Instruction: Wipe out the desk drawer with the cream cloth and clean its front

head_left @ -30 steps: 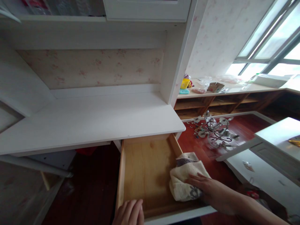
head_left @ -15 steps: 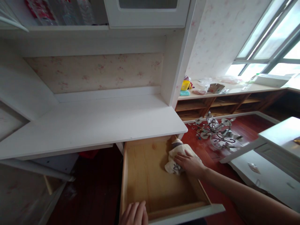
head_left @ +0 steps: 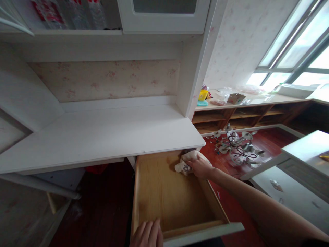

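Right hand (head_left: 202,168) atop cloth (head_left: 185,162) — drawer (head_left: 169,192)

Right hand (head_left: 200,167) presses cloth (head_left: 184,164) in open drawer (head_left: 164,195); left hand (head_left: 147,235) on front edge.

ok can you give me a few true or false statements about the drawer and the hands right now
1. The wooden drawer is pulled open. True.
2. The right hand presses a cloth at the drawer's far right corner. True.
3. The left hand holds the cloth. False: it rests on the drawer's front edge.
4. The white desk top carries a chandelier. False: the chandelier lies on the red floor.
5. The drawer is full of clothes. False: only the cloth shows inside.
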Motion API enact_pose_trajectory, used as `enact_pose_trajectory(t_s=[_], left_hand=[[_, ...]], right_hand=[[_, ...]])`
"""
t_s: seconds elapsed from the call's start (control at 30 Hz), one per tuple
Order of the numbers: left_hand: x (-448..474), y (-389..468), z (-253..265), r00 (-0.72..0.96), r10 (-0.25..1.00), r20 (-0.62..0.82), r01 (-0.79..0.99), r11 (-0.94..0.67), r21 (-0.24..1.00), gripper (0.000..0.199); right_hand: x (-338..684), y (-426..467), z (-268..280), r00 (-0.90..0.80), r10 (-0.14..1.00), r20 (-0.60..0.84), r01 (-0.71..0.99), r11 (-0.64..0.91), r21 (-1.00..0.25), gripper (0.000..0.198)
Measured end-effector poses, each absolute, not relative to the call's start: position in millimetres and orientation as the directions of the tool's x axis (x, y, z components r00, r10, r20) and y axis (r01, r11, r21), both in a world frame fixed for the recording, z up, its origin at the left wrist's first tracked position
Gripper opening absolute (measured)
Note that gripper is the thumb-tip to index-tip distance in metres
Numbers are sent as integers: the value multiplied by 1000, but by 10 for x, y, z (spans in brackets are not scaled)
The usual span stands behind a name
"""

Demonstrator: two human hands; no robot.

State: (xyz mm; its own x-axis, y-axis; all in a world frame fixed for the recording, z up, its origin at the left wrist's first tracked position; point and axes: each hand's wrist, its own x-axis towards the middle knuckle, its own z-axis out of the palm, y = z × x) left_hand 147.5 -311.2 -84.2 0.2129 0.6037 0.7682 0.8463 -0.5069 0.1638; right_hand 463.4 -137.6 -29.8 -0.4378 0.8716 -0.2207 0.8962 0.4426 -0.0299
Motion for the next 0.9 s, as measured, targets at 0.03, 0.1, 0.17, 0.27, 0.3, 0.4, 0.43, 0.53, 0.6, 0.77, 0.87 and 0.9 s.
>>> enact_pose_trajectory(t_s=[0.03,0.1,0.17,0.27,0.3,0.4,0.43,0.53,0.6,0.77,0.87,0.9], left_hand=[[1467,-3109,-830,215,598,772,842,-515,163,23],[1450,-3103,-801,230,587,776,835,-529,153,23],[1435,-3098,-768,261,602,755,831,-538,141,21],[1424,-3083,-713,313,648,695,831,-541,130,21],[1425,-3069,-694,319,652,687,831,-541,128,23],[1441,-2978,-635,339,644,685,824,-555,114,25],[1446,-2928,-614,349,643,682,822,-559,107,25],[1441,-2748,-547,352,638,685,814,-570,112,24],[1414,-2635,-489,347,626,698,763,-621,178,27],[1255,-2573,-220,89,576,813,638,-659,397,28],[1086,-2693,-21,2,411,912,701,-651,292,21],[1015,-2745,27,23,349,937,721,-655,226,17]], right_hand=[[4676,-1500,-266,-426,872,-243,904,422,-70,58],[4762,-1815,-196,-382,882,-275,923,347,-167,57],[4837,-2182,-112,-303,892,-336,940,223,-256,53],[4921,-2680,53,-339,868,-363,882,159,-444,55],[4950,-2803,118,-338,883,-327,869,159,-469,56],[5058,-3002,305,-324,934,-149,872,234,-430,52],[5095,-3019,350,-333,939,-80,877,278,-392,50],[5121,-2987,375,-393,918,58,871,392,-296,46],[4992,-2941,292,-423,904,66,861,424,-283,47],[4005,-2868,-77,-428,885,184,815,465,-346,56],[3097,-2822,-299,-447,827,341,727,558,-399,57],[2789,-2800,-369,-449,794,410,695,599,-397,56]])
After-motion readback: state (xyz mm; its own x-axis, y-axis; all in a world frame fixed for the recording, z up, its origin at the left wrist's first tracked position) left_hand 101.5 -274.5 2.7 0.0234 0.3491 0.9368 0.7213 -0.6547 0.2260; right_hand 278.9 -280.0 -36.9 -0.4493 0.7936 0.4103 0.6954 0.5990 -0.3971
